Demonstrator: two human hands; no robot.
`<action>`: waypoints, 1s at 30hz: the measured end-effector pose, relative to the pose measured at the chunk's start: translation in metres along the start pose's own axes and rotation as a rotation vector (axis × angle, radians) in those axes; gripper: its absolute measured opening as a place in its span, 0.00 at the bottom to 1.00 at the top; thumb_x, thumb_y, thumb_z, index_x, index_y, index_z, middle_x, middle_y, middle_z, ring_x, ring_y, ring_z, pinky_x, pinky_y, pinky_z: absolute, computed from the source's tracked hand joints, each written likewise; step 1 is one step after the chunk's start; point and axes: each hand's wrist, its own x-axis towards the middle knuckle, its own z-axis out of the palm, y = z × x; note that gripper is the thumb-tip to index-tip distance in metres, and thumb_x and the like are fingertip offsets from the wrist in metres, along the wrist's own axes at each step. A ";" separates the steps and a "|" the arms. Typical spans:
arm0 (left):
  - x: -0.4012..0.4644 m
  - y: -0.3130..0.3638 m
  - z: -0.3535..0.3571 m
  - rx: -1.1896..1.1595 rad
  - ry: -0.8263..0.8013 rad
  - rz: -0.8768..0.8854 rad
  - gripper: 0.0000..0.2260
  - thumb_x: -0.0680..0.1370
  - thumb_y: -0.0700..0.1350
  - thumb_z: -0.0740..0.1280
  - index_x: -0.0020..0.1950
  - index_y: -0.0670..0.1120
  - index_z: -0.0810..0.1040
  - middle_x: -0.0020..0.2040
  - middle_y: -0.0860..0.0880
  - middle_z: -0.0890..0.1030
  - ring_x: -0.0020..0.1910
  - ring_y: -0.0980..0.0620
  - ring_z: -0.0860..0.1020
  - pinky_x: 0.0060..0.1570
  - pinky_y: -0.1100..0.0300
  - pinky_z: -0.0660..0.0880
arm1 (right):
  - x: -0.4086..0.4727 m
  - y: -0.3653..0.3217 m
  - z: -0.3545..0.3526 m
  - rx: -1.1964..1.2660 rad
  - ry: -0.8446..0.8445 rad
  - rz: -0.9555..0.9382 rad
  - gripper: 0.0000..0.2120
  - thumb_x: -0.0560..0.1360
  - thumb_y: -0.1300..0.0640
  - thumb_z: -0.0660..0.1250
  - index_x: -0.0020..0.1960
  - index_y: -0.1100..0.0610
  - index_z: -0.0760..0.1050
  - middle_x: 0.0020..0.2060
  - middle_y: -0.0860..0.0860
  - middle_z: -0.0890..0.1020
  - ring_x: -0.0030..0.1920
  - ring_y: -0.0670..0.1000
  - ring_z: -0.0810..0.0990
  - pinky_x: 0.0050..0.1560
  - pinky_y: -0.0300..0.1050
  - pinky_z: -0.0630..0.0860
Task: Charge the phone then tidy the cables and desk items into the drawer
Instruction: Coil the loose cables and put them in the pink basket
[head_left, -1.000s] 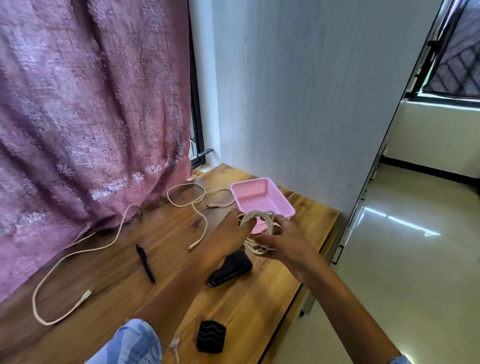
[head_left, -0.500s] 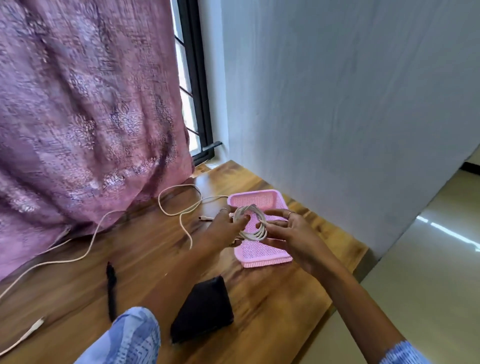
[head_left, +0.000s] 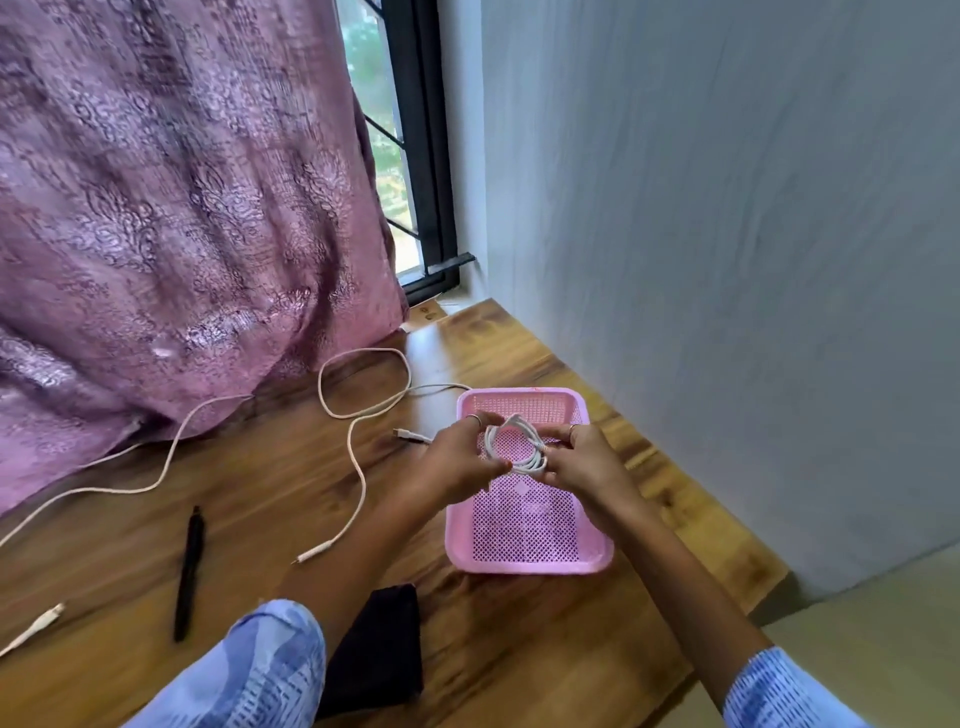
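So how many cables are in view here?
3: coiled cable held by left hand and right hand; looped cable on the desk; long cable by the curtain, partly off-frame.

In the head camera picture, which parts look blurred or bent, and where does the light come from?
Head view: daylight enters through the window behind the curtain, whose folds are smeared by motion blur; the desk edge and wall lines bend from the wide-angle lens; both hands, left hand and right hand, and the coiled cable over the pink tray stay fairly sharp.
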 end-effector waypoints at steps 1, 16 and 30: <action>0.000 0.000 0.002 0.064 -0.004 0.009 0.26 0.72 0.40 0.73 0.68 0.45 0.70 0.61 0.42 0.79 0.53 0.45 0.81 0.57 0.52 0.76 | 0.003 0.001 0.002 -0.032 -0.003 -0.006 0.17 0.74 0.66 0.66 0.62 0.62 0.75 0.48 0.58 0.84 0.46 0.54 0.84 0.51 0.56 0.81; 0.013 -0.003 0.046 0.902 -0.041 -0.015 0.20 0.79 0.40 0.58 0.71 0.37 0.65 0.73 0.38 0.61 0.72 0.40 0.61 0.69 0.50 0.60 | 0.018 0.009 0.023 -0.380 0.017 -0.104 0.22 0.73 0.70 0.58 0.64 0.59 0.75 0.58 0.56 0.81 0.60 0.56 0.77 0.61 0.46 0.71; 0.007 -0.009 0.054 0.990 -0.044 -0.057 0.26 0.83 0.46 0.48 0.76 0.37 0.41 0.78 0.41 0.44 0.77 0.44 0.41 0.75 0.51 0.42 | 0.025 0.025 0.034 -0.656 0.024 -0.268 0.22 0.77 0.63 0.59 0.71 0.58 0.67 0.67 0.56 0.73 0.68 0.57 0.68 0.69 0.53 0.65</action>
